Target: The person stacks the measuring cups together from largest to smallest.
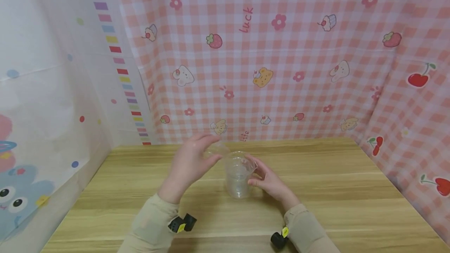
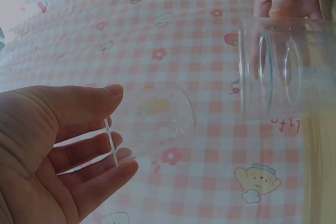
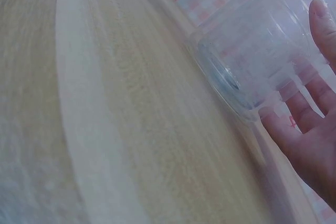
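Observation:
My left hand (image 1: 191,163) is raised to the left of a clear jug, pinching a small clear plastic cup (image 2: 157,119) between thumb and fingers. In the left wrist view the cup lies sideways; in the head view it is faint and hard to make out. The clear jug (image 1: 238,180), with a pouring lip on its right, stands upright on the table. My right hand (image 1: 268,180) holds the jug from the right, its thumb on the near side and fingers behind. Through the jug's wall, ringed edges (image 2: 268,69) show; I cannot tell whether they belong to something inside.
The wooden table (image 1: 337,198) reaches back to a pink checked cloth (image 1: 299,50) that hangs behind it. A white patterned cloth (image 1: 52,89) hangs at the left. Small black cameras (image 1: 190,221) are strapped on both sleeved wrists.

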Available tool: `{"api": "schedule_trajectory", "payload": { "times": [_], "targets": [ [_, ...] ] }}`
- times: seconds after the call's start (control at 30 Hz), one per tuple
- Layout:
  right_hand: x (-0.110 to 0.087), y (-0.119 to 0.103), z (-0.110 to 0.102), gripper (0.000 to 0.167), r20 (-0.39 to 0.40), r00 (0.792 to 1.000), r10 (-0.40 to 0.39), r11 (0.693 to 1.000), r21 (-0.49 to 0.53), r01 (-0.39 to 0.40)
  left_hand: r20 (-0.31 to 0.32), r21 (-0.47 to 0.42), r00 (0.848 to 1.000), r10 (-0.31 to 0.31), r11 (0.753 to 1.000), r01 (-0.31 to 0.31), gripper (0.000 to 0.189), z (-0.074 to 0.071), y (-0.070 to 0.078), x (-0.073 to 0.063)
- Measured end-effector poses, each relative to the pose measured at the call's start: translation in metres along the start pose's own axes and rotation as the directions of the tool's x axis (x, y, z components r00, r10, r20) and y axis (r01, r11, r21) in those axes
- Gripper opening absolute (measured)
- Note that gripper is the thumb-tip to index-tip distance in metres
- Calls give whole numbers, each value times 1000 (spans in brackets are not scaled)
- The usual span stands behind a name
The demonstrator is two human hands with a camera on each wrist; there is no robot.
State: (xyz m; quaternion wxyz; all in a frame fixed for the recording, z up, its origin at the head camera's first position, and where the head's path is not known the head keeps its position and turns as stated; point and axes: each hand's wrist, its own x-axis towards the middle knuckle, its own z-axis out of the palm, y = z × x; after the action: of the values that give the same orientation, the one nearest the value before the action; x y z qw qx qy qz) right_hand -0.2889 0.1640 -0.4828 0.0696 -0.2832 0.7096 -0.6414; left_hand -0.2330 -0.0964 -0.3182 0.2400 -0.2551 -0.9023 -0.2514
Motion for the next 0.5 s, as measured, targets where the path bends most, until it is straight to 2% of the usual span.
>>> {"api": "schedule_trajectory", "payload": {
  "times": [0.27,0.5],
  "targets": [
    [-2,-3,0,79,-11,1000,19,1000,7,-19,-24,-8,997,70,998,-70,44,12,0,1],
    [-2,-5,1,78,-5,1000,12,1000,1,-12,-3,-26,996,95,995,-95,44,21,3,3]
  ]
}}
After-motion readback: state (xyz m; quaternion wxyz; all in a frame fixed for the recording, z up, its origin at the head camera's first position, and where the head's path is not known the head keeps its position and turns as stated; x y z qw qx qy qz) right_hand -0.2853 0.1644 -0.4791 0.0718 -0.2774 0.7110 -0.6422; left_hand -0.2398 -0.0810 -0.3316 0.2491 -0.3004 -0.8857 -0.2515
